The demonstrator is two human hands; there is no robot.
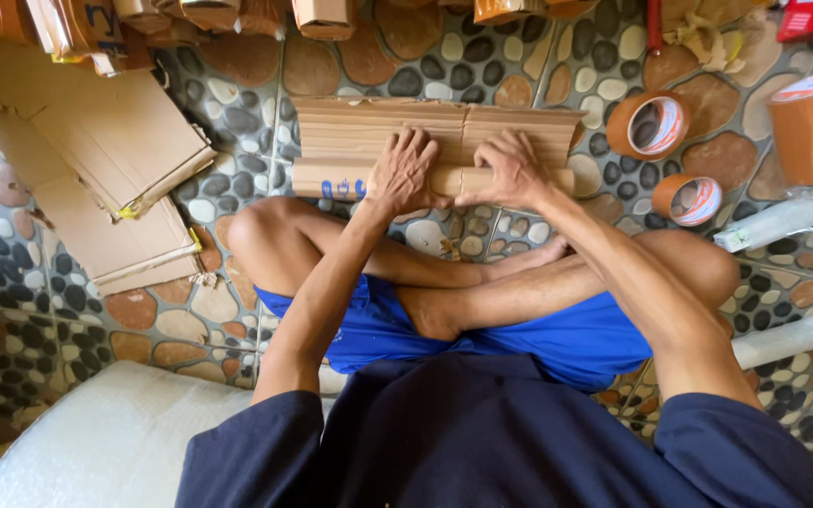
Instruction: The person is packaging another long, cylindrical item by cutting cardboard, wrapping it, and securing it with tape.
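Both hands press palm-down on a stack of flattened cardboard pieces [425,141] lying on the pebble-patterned floor [482,56] just in front of the crossed legs. The left hand [405,174] has its grip spread open, fingers splayed flat on the top sheet; the right hand [512,169] curls its fingers over the near folded edge, gripping it lightly. Two rolls of brown tape [656,125] lie to the right, and loose cardboard sheets [96,160] lie to the left. As a judgement, uneven pressure could let the sheets slide askew, since the stack's edges already sit slightly staggered.
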